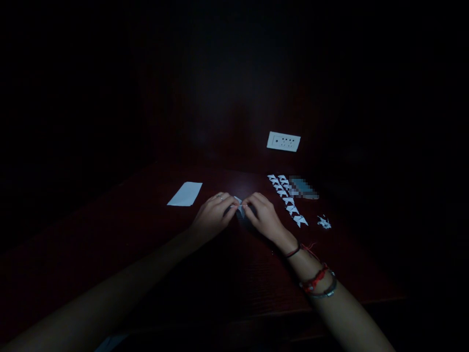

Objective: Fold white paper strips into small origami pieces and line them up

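Both hands meet at the middle of a dark reddish wooden table (110, 244). My left hand (213, 215), with a ring on one finger, and my right hand (264, 217) each pinch a small piece of white folded paper (240, 209) between their fingertips. The paper rests low on the table surface, mostly hidden by the fingers. My right wrist wears red and dark bracelets.
A flat white paper sheet (185, 194) lies left of my hands. To the right, several small folded white paper shapes (289, 199) lie in rows, with a separate one (324, 223) further right. A white wall socket plate (283, 141) is behind. The surroundings are very dark.
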A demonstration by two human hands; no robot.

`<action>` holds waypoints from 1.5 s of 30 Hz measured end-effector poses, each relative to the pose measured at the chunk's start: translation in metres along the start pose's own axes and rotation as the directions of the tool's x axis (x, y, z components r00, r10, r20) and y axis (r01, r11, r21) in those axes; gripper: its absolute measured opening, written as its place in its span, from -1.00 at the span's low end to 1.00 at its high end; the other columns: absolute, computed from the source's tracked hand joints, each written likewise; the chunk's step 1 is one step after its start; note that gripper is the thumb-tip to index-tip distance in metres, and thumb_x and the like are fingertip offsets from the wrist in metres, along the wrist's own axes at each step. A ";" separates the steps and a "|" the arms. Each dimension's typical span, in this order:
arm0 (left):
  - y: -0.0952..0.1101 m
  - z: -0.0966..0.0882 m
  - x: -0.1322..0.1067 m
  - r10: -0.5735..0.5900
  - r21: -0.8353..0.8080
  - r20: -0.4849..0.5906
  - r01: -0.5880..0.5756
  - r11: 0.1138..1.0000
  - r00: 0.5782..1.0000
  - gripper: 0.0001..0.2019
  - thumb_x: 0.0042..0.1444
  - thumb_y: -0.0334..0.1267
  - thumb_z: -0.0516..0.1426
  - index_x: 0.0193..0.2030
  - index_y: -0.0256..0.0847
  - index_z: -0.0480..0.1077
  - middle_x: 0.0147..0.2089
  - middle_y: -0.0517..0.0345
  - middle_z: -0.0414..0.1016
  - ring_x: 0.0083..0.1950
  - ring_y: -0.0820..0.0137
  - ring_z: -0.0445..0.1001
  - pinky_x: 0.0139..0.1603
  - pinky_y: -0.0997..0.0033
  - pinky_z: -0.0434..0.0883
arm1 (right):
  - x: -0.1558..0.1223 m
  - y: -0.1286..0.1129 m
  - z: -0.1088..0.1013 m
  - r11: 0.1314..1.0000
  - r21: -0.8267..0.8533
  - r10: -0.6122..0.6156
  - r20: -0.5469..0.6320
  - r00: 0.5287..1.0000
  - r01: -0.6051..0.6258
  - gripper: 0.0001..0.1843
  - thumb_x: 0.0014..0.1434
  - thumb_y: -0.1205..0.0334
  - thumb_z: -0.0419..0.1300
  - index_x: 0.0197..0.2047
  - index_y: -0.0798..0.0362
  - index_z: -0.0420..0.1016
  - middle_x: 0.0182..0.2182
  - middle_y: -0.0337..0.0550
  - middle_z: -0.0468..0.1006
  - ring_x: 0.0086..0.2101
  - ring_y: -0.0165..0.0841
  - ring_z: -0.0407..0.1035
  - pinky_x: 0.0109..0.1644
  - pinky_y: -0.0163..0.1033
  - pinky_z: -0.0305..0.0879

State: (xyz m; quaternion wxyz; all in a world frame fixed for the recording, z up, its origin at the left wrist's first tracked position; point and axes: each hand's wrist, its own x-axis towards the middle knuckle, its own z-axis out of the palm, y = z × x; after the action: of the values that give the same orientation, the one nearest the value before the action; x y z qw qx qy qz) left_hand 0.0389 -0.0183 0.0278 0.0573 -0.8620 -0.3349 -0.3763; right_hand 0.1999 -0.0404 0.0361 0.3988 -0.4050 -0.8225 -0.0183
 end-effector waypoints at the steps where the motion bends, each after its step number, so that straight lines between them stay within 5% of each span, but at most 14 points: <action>1: 0.000 -0.001 0.000 0.002 -0.006 -0.003 -0.002 1.000 1.000 -0.86 0.09 -0.32 -0.09 -0.36 -0.22 0.27 -0.32 0.16 0.32 -0.22 0.39 0.27 -0.13 0.34 0.20 | 0.001 0.000 -0.001 1.000 -0.006 -0.005 0.007 1.000 0.005 -0.86 0.07 0.31 -0.05 -0.37 0.09 0.31 -0.41 -0.15 0.34 -0.33 -0.39 0.20 -0.20 -0.28 0.10; 7: -0.002 -0.005 0.001 0.001 -0.042 -0.018 -0.002 0.999 1.000 -0.86 0.09 -0.32 -0.08 -0.35 -0.20 0.29 -0.31 0.18 0.35 -0.20 0.39 0.27 -0.14 0.34 0.21 | 0.000 0.001 -0.007 0.998 0.043 -0.043 0.037 0.998 0.041 -0.83 0.08 0.35 -0.08 -0.33 0.08 0.32 -0.38 -0.16 0.35 -0.31 -0.40 0.21 -0.20 -0.28 0.11; 13: -0.001 -0.010 0.000 0.012 0.041 -0.002 -0.012 0.999 1.000 -0.83 0.08 -0.37 -0.09 -0.26 -0.18 0.29 -0.29 0.16 0.36 -0.18 0.36 0.27 -0.12 0.32 0.19 | 0.000 -0.002 -0.008 0.998 0.059 0.006 -0.058 0.998 -0.003 -0.84 0.08 0.31 -0.07 -0.31 0.07 0.30 -0.38 -0.16 0.37 -0.32 -0.39 0.23 -0.21 -0.28 0.12; 19: 0.008 -0.012 0.002 0.025 0.123 -0.067 -0.017 0.992 0.997 -0.89 0.03 -0.28 0.00 -0.31 -0.21 0.28 -0.05 0.07 0.23 -0.02 0.26 0.17 -0.08 0.23 0.14 | -0.001 -0.004 -0.010 0.998 0.051 0.041 -0.130 0.991 -0.035 -0.89 0.06 0.32 -0.05 -0.32 0.07 0.26 -0.41 -0.17 0.36 -0.35 -0.39 0.22 -0.22 -0.28 0.12; 25: 0.009 -0.010 0.002 0.003 0.030 -0.033 -0.002 1.000 0.999 -0.91 0.07 -0.31 -0.05 -0.31 -0.22 0.23 -0.28 0.16 0.34 -0.21 0.39 0.29 -0.14 0.33 0.16 | -0.001 -0.006 -0.009 0.997 0.068 0.050 -0.125 0.991 -0.042 -0.89 0.04 0.32 -0.03 -0.32 0.07 0.27 -0.41 -0.16 0.37 -0.35 -0.39 0.25 -0.22 -0.27 0.15; 31: 0.009 -0.010 0.003 -0.090 -0.129 -0.079 0.079 0.989 0.993 -0.96 0.05 -0.37 -0.03 -0.37 -0.21 0.22 -0.36 0.22 0.30 -0.29 0.44 0.29 -0.24 0.45 0.20 | 0.000 -0.002 -0.002 0.971 0.221 0.118 -0.100 0.988 -0.094 -0.62 -0.02 0.23 0.08 -0.08 0.04 0.18 -0.30 -0.16 0.40 -0.29 -0.42 0.29 -0.20 -0.30 0.19; 36: 0.009 -0.010 0.003 -0.119 -0.203 -0.091 0.098 0.974 0.989 -0.95 0.04 -0.36 -0.01 -0.33 -0.21 0.22 -0.35 0.21 0.28 -0.30 0.46 0.28 -0.25 0.46 0.22 | 0.000 0.001 0.001 0.975 0.198 0.127 -0.104 0.987 -0.104 -0.83 0.03 0.22 0.03 -0.31 0.05 0.37 -0.38 -0.19 0.43 -0.35 -0.43 0.29 -0.25 -0.31 0.19; 45: 0.007 -0.010 0.004 -0.064 -0.173 0.001 0.063 0.983 0.998 -0.91 0.07 -0.29 -0.03 -0.35 -0.21 0.26 -0.36 0.20 0.29 -0.29 0.45 0.28 -0.23 0.43 0.20 | 0.001 -0.006 -0.003 0.987 0.155 0.064 -0.108 0.992 -0.046 -0.85 0.05 0.24 0.02 -0.40 0.05 0.40 -0.44 -0.21 0.43 -0.36 -0.43 0.27 -0.19 -0.30 0.14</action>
State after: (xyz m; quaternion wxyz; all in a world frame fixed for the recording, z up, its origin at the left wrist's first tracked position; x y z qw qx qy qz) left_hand 0.0389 -0.0249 0.0380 -0.0293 -0.8518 -0.3280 -0.4074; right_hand 0.1973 -0.0445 0.0404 0.4744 -0.3943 -0.7863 0.0327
